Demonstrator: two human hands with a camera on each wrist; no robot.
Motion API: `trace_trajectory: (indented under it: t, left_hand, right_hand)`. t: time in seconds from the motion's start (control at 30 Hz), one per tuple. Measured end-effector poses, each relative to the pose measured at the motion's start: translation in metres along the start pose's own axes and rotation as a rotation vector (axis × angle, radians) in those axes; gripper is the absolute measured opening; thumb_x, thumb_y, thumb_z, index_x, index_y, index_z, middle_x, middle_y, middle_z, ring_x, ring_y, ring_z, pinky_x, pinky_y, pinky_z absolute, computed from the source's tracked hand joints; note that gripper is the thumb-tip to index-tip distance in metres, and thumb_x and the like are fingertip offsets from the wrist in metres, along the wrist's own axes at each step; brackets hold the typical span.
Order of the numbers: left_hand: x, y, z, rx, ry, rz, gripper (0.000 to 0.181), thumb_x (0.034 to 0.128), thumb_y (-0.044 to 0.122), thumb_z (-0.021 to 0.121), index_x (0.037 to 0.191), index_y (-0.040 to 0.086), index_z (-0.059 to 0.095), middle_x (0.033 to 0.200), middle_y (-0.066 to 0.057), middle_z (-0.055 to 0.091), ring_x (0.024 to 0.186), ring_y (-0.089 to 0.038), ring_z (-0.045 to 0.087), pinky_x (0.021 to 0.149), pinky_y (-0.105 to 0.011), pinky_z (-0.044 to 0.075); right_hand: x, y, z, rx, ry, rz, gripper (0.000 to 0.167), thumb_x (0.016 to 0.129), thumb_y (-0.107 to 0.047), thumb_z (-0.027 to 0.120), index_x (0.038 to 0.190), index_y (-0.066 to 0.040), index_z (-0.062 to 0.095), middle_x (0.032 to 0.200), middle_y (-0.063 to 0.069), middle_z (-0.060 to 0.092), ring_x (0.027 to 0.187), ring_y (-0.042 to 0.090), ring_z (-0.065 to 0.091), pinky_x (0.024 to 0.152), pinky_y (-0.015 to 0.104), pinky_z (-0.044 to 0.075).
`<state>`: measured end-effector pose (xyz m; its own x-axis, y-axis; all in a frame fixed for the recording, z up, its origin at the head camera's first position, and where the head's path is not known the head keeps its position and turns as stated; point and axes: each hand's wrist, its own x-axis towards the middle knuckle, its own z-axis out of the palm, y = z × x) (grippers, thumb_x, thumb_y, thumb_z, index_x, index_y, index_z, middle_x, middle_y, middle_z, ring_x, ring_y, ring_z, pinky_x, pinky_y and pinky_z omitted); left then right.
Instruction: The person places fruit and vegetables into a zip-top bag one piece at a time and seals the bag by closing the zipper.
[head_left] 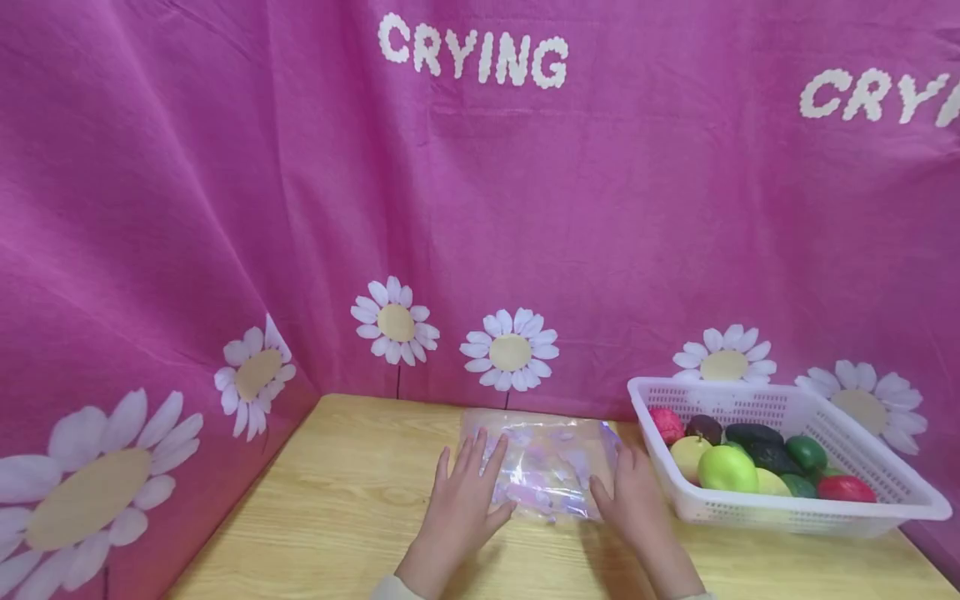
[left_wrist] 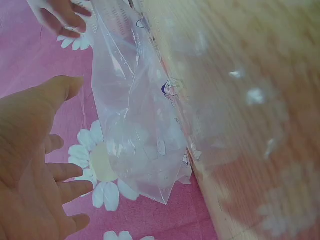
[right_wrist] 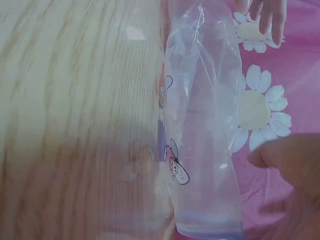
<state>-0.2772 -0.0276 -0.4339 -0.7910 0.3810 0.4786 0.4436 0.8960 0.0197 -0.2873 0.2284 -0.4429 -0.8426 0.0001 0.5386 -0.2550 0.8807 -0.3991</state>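
A clear plastic bag (head_left: 551, 467) printed with small cartoon figures lies on the wooden table in the head view. My left hand (head_left: 461, 504) is at its left side, fingers spread and straight. At the right side of the bag is my right hand (head_left: 637, 504), thumb held apart from the fingers. In the left wrist view, a gap shows between the left hand (left_wrist: 37, 165) and the crinkled bag (left_wrist: 135, 105). The right wrist view shows the right thumb (right_wrist: 280, 155) beside the bag (right_wrist: 205, 125); the other right fingers are blurred. Neither hand grips anything.
A white perforated plastic basket (head_left: 795, 521) of fruit and vegetables stands right of the right hand. A yellow-green round fruit (head_left: 727, 469) lies at its front. Behind the table (head_left: 352, 467) hangs a pink cloth (head_left: 600, 250) with daisies, also along the left side.
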Motion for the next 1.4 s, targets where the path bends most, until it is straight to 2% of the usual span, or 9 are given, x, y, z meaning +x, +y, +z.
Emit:
trace_trajectory:
  t: [0.3, 0.43, 0.67, 0.83, 0.93, 1.0, 1.07, 1.2, 1.4]
  left_hand:
    - [0.013, 0.032, -0.01, -0.343, -0.097, 0.096, 0.079, 0.0952, 0.048, 0.064, 0.158, 0.011, 0.035, 0.162, -0.014, 0.036, 0.147, -0.032, 0.038, 0.114, -0.062, 0.034]
    - [0.021, 0.044, -0.011, -0.467, -0.103, 0.098, 0.075, 0.0984, 0.048, 0.06, 0.158, 0.011, 0.035, 0.16, -0.014, 0.04, 0.145, -0.031, 0.04, 0.112, -0.059, 0.039]
    - [0.027, 0.04, -0.019, -0.771, -0.076, -0.056, 0.077, 0.1013, 0.052, 0.053, 0.159, 0.006, 0.03, 0.155, -0.019, 0.044, 0.135, -0.039, 0.051, 0.107, -0.059, 0.045]
    - [0.023, 0.035, -0.032, -0.956, -0.039, -0.121, 0.09, 0.0992, 0.059, 0.052, 0.163, 0.009, 0.014, 0.163, -0.02, 0.029, 0.141, -0.046, 0.041, 0.104, -0.07, 0.04]
    - [0.022, 0.037, -0.04, -1.006, 0.021, -0.13, 0.085, 0.0997, 0.041, 0.06, 0.163, 0.006, 0.014, 0.155, -0.023, 0.04, 0.104, -0.027, 0.068, 0.084, -0.047, 0.059]
    - [0.023, 0.037, -0.044, -1.005, 0.098, -0.101, 0.075, 0.0993, 0.022, 0.059, 0.16, 0.002, 0.02, 0.136, -0.022, 0.055, 0.07, -0.007, 0.06, 0.062, -0.026, 0.056]
    - [0.026, 0.035, -0.048, -0.977, 0.181, -0.078, 0.066, 0.0954, 0.003, 0.055, 0.156, 0.001, 0.03, 0.12, -0.018, 0.061, 0.05, 0.002, 0.037, 0.046, -0.015, 0.042]
    - [0.029, 0.029, -0.057, -0.846, 0.3, -0.039, 0.058, 0.0887, -0.013, 0.049, 0.145, 0.001, 0.048, 0.132, -0.02, 0.061, 0.056, -0.003, 0.048, 0.051, -0.017, 0.048]
    - [0.015, 0.033, -0.079, -0.545, 0.182, 0.099, 0.065, 0.087, -0.013, 0.061, 0.146, 0.012, 0.054, 0.151, -0.024, 0.047, 0.118, -0.034, 0.065, 0.075, -0.025, 0.06]
  right_hand:
    - [0.012, 0.01, -0.015, 0.545, -0.195, 0.461, 0.069, 0.085, -0.008, 0.071, 0.134, 0.028, 0.038, 0.1, 0.03, 0.069, 0.086, 0.03, 0.068, 0.078, 0.042, 0.059]
    - [0.014, 0.003, -0.02, 0.753, -0.238, 0.52, 0.06, 0.089, -0.004, 0.064, 0.14, 0.02, 0.043, 0.101, 0.018, 0.07, 0.084, 0.015, 0.065, 0.076, 0.028, 0.056]
    - [0.01, -0.024, -0.021, 0.826, -0.36, 0.147, 0.079, 0.089, 0.004, 0.059, 0.16, -0.01, 0.026, 0.092, 0.012, 0.057, 0.069, 0.015, 0.062, 0.06, 0.027, 0.054]
    - [-0.001, -0.049, -0.02, 0.714, -0.353, -0.25, 0.071, 0.095, -0.003, 0.062, 0.159, -0.01, 0.032, 0.126, 0.025, 0.058, 0.1, 0.016, 0.065, 0.075, 0.031, 0.058]
    - [-0.005, -0.063, -0.021, 0.534, -0.292, -0.461, 0.069, 0.092, -0.003, 0.065, 0.156, -0.01, 0.04, 0.15, 0.017, 0.051, 0.129, 0.025, 0.057, 0.096, 0.036, 0.055]
    - [-0.006, -0.071, -0.021, 0.465, -0.265, -0.562, 0.068, 0.092, -0.004, 0.067, 0.155, -0.012, 0.043, 0.156, 0.011, 0.046, 0.141, 0.032, 0.045, 0.106, 0.045, 0.049]
    - [-0.006, -0.075, -0.021, 0.438, -0.251, -0.602, 0.064, 0.094, -0.008, 0.066, 0.154, -0.014, 0.044, 0.157, 0.008, 0.045, 0.144, 0.037, 0.04, 0.113, 0.057, 0.039]
    - [-0.005, -0.078, -0.019, 0.443, -0.155, -0.506, 0.049, 0.101, -0.014, 0.059, 0.15, -0.013, 0.051, 0.152, 0.009, 0.051, 0.14, 0.041, 0.045, 0.106, 0.07, 0.037]
    - [-0.009, -0.076, -0.014, 0.268, 0.043, -0.364, 0.06, 0.095, -0.024, 0.069, 0.149, -0.006, 0.049, 0.146, 0.02, 0.054, 0.128, 0.045, 0.053, 0.107, 0.073, 0.033]
